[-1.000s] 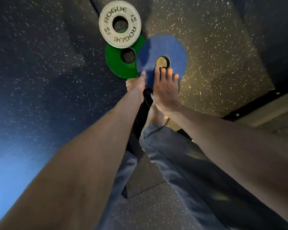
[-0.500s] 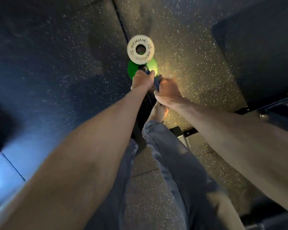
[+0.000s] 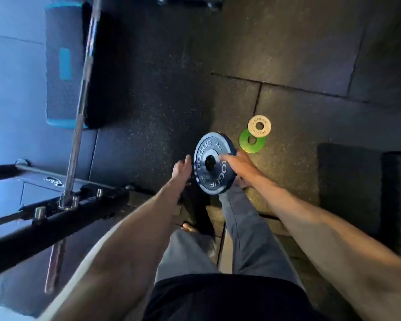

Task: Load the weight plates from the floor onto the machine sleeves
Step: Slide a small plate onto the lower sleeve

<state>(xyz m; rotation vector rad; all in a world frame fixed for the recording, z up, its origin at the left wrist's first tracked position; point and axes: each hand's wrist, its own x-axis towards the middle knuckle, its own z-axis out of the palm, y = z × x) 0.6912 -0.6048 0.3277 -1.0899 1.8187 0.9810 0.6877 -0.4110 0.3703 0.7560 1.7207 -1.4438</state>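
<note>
A blue Rogue weight plate [image 3: 208, 158] is off the floor and tilted on edge, its lettered face toward me. My right hand [image 3: 239, 165] grips it at the right rim, fingers over the hub. My left hand [image 3: 182, 169] is just left of the plate with its fingers apart, and I cannot tell whether it touches the rim. On the floor behind lie a green plate [image 3: 245, 144] and a small white Rogue plate [image 3: 259, 126] overlapping it. The machine's steel sleeve [image 3: 79, 107] runs up the left side.
A black machine frame [image 3: 56, 218] with short pegs crosses the lower left. A blue pad [image 3: 63, 66] lies beside the steel bar. A dark padded block [image 3: 396, 200] stands at the right edge. My legs in grey trousers are below the plate on the speckled rubber floor.
The blue plate has come up off the floor and turned on edge in my right hand. My view has risen and swung left, bringing the machine frame and bar into sight.
</note>
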